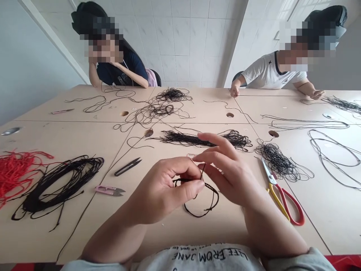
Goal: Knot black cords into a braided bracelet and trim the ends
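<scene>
My left hand (pixel 172 184) is closed, its thumb and forefinger pinching a black braided cord (pixel 216 195) near the middle of the view. The cord hangs in a loop below the pinch, above the table. A short black end sticks up between my hands. My right hand (pixel 231 169) is just to the right, its fingers spread and bent over that end; its thumb and the exact contact with the cord are hidden. Beyond my hands lies a long bundle of black cord (pixel 180 138).
Pink snips (pixel 108 190), black snips (pixel 128 166), a black coil (pixel 36 199) and red cords (pixel 14 173) lie left. Red-and-yellow scissors (pixel 291 207) and a black cord pile (pixel 278 160) lie right. Two people (pixel 129 66) (pixel 267 71) sit across the table (pixel 84 241).
</scene>
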